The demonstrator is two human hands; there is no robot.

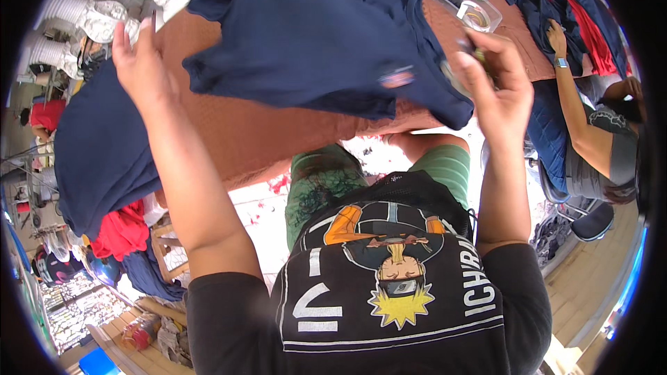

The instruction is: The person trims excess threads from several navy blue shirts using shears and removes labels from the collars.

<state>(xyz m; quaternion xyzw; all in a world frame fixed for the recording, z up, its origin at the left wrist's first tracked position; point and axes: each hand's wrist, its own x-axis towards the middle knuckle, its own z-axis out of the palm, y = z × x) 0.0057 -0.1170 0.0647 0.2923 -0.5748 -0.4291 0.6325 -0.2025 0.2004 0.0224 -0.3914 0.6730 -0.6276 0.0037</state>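
A navy blue short-sleeved shirt [299, 42] with a small coloured emblem lies spread over the brown-covered table [257, 146], its lower part blurred by motion. To its left my left hand [142, 66] is raised with fingers apart, separate from the shirt. My right hand [500, 76] is at the shirt's right edge, thumb and fingers closed around a small dark and yellowish tool [481, 59]. Blur and fingers hide the tool's kind. More navy cloth [104, 146] hangs over the table's left end, beyond my left forearm.
A clear plastic box [486, 10] with a roll of tape stands beyond my right hand. Navy and red garments [590, 28] are heaped at the far right, where a co-worker's hand [556, 38] rests. White thread cones [108, 21] stand at the far left. Red cloth [121, 229] hangs lower left.
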